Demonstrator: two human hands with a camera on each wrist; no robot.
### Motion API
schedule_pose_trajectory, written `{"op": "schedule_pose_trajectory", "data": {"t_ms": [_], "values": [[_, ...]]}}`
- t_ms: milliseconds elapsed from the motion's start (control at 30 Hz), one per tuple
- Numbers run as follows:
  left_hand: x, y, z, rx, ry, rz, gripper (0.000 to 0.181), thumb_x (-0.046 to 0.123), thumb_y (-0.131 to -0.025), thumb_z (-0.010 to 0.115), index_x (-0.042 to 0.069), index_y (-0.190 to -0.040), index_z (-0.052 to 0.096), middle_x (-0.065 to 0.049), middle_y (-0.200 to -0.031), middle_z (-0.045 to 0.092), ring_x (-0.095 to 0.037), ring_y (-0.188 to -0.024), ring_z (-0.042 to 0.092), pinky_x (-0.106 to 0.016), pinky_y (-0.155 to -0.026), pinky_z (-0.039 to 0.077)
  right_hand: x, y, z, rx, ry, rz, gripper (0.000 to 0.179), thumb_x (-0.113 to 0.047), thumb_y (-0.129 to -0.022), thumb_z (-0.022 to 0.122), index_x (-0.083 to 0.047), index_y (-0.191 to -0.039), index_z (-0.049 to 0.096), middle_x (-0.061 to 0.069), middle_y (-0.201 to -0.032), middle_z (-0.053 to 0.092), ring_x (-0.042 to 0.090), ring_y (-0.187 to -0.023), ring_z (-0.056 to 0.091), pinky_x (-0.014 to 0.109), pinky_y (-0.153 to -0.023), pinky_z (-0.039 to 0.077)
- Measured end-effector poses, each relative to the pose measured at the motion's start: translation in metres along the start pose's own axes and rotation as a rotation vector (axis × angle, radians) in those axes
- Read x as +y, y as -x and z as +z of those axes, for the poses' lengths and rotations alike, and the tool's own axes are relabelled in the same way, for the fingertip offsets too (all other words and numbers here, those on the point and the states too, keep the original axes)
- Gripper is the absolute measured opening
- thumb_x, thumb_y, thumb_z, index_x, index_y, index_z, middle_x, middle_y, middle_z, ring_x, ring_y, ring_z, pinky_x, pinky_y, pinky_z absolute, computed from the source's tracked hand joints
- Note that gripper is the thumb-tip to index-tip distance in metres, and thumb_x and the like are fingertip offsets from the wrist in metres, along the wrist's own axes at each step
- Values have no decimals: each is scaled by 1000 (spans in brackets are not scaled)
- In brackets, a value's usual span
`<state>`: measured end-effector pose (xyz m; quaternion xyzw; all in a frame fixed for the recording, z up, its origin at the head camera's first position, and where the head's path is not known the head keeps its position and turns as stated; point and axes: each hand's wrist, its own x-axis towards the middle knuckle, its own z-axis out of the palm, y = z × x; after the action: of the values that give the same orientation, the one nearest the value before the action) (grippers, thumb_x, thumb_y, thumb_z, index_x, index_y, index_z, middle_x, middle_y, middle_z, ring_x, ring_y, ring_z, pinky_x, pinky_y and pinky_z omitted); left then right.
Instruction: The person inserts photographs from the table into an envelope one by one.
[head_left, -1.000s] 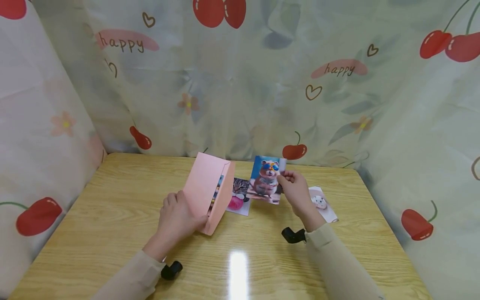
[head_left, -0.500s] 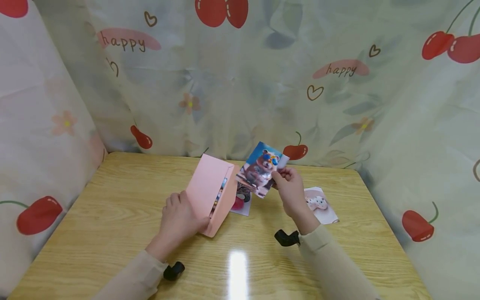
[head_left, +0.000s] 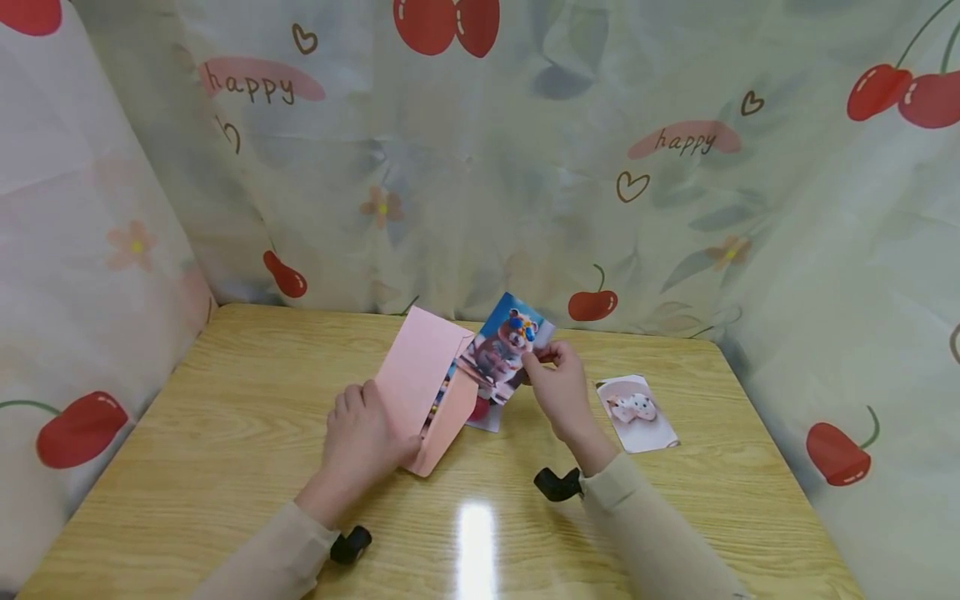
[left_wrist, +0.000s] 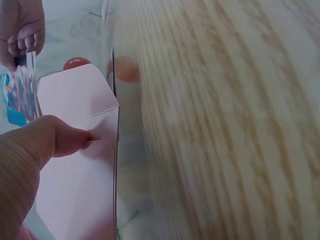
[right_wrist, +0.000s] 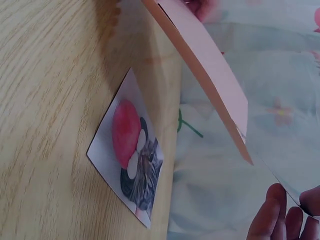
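A pink envelope (head_left: 420, 358) is gripped by my left hand (head_left: 360, 437), its flap lifted on the right side. In the left wrist view my thumb presses on the envelope (left_wrist: 80, 185) near the opening. Colourful picture edges show inside that opening. My right hand (head_left: 561, 392) pinches a photo card (head_left: 510, 333) of a hamster in sunglasses by its right edge; a pale edge shows behind it. The card's lower left corner overlaps the envelope's opening in the head view. Below lies a cat photo card (right_wrist: 140, 155), partly covered in the head view.
Another photo card (head_left: 637, 417), with small white animals, lies on the wooden table (head_left: 225, 433) right of my right hand. A patterned curtain (head_left: 480, 208) hangs behind the table's back edge. Black wrist mounts (head_left: 558, 483) stick out beside both sleeves.
My right hand has moved left with the hamster card, now tilted, bringing it up to the envelope's opening. The envelope has shifted slightly right. The small-animal card is now uncovered.
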<state>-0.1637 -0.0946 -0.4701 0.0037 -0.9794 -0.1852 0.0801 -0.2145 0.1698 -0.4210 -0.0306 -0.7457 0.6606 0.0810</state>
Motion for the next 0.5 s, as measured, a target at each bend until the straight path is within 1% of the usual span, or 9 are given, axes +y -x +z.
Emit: {"op": "schedule_pose_trajectory", "data": {"t_ms": [167, 367, 433, 500], "values": [[0, -1, 2, 38, -35, 16, 101, 59, -60, 76, -11, -123, 38, -26, -108, 43, -39, -98, 42, -52, -84, 39, -1, 2, 3, -3, 21, -9, 21, -14, -91, 64, 1, -98, 51, 15, -96, 53, 22, -74, 63, 42, -72, 55], [2, -1, 1, 40, -32, 8, 102, 59, -61, 75, -11, -125, 38, -27, -110, 42, -39, -99, 42, -52, -87, 38, 2, 4, 7, -19, 21, -9, 20, -12, -90, 66, 1, -96, 51, 16, -95, 55, 24, -72, 62, 43, -71, 55], [3, -1, 1, 37, -29, 5, 103, 60, -62, 75, -11, -126, 37, -27, -111, 42, -40, -100, 41, -53, -88, 38, 3, 5, 9, -31, 25, -9, 21, -12, -90, 66, 1, -96, 51, 16, -96, 55, 27, -72, 62, 43, -71, 55], [3, -2, 1, 35, -25, 2, 104, 61, -62, 75, -12, -126, 37, -27, -112, 42, -40, -101, 41, -53, -89, 38, 4, 5, 10, -51, 32, -3, 21, -13, -90, 67, 0, -96, 51, 17, -96, 56, 34, -74, 63, 43, -71, 55]]}}
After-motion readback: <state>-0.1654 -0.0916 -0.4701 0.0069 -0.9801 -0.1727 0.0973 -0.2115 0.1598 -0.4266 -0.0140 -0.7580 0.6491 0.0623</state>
